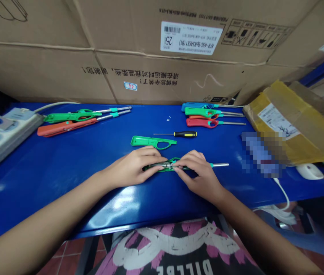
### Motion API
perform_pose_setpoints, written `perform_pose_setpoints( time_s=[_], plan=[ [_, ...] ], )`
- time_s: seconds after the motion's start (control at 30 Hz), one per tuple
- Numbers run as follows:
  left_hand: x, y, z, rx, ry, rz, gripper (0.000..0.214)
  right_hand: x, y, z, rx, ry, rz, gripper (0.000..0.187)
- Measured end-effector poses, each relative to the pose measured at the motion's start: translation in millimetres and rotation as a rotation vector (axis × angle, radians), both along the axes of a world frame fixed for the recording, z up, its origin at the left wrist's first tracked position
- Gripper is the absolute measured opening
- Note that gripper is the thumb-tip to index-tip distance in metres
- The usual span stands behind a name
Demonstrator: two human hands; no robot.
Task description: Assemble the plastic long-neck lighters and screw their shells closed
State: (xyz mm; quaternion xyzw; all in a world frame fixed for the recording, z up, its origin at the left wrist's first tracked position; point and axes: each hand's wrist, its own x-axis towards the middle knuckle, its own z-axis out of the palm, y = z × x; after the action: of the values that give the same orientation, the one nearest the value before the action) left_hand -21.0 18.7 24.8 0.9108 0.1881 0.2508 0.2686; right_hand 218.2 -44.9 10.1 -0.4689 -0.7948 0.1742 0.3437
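Observation:
Near the table's front edge, a green long-nosed gas lighter (pixel 166 170) lies with its casing off, so inner parts show. My left hand (pixel 139 165) pinches its handle end, thumb and fingers closed on a dark inner piece. At the middle of the lighter, by the trigger loop, the fingertips of my right hand (pixel 197 172) are pinched together; they partly hide what they touch. The metal tube (pixel 220 165) sticks out to the right. Just beyond my hands lies a loose green casing half (pixel 153 142), and behind it a black and yellow screwdriver (pixel 186 134).
Several lighters (pixel 213 114) lie at the back right; a green lighter (pixel 70 115) and an orange lighter (pixel 67 126) at the back left. Tiny screws (pixel 168 119) rest behind the screwdriver. A power strip (pixel 10 130) is left, a taped box (pixel 287 126) right. Large cardboard (pixel 116 76) walls the back.

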Motion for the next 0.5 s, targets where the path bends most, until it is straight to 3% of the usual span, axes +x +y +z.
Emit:
perform_pose_setpoints(
  time_s=[0.5],
  plan=[
    [4.4, -2.9, -7.8, -0.021, -0.007, -0.027, 0.025, 1.7, 0.2, -0.2, -0.003, -0.02, 0.025, 0.009]
  ],
)
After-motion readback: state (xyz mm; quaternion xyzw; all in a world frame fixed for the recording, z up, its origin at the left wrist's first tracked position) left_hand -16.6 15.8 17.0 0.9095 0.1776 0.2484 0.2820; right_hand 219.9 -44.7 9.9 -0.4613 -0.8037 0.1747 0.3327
